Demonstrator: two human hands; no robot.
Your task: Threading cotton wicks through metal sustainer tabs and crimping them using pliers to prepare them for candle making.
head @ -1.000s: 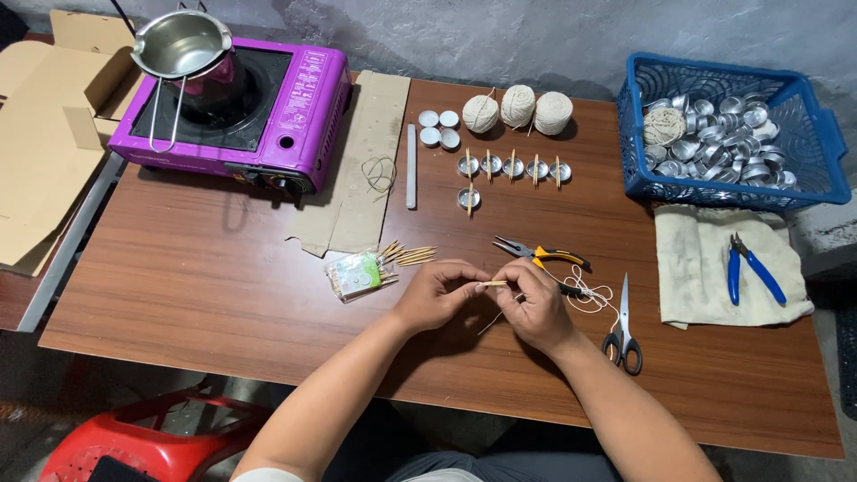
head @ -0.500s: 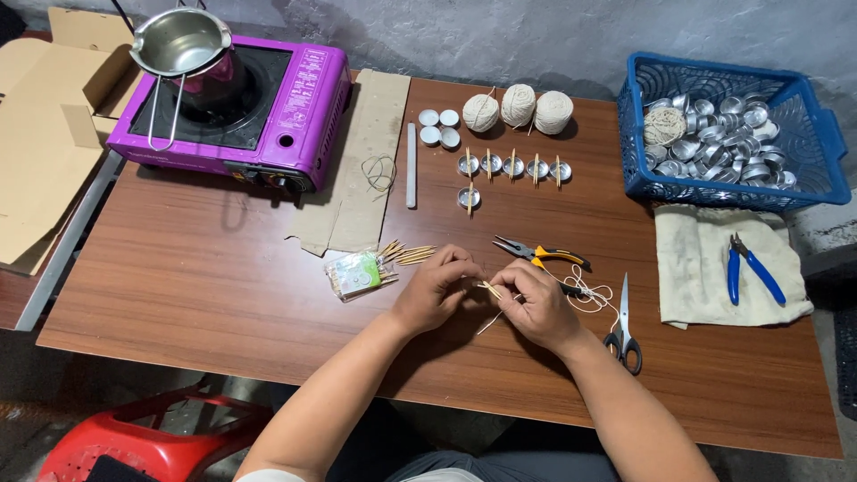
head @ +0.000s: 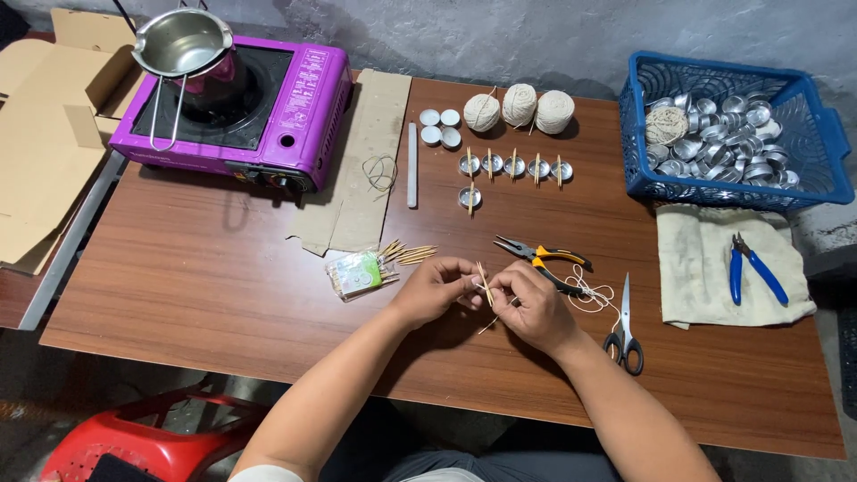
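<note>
Both my hands meet over the middle of the brown wooden table (head: 223, 295). My left hand (head: 433, 290) and my right hand (head: 531, 308) pinch a pair of thin wooden sticks (head: 483, 282) between their fingertips, the sticks standing nearly upright. A white string (head: 594, 295) trails from under my right hand toward the scissors (head: 623, 326). Yellow-handled pliers (head: 544, 259) lie just beyond my right hand. A small packet of wooden sticks (head: 361, 272) with loose sticks beside it rests left of my left hand.
A purple portable stove (head: 295, 107) carries a metal pot (head: 183, 45) at the back left, beside cardboard (head: 45, 152). Three balls of twine (head: 518, 107), small metal cups with sticks (head: 513, 167), a blue basket (head: 817, 134) of metal cups, a cloth (head: 696, 268) with blue pliers (head: 754, 268), a red stool (head: 152, 442).
The sticks have turned from lying roughly level between my hands to standing nearly upright. My hands stayed in the same place, fingers shifting slightly.
</note>
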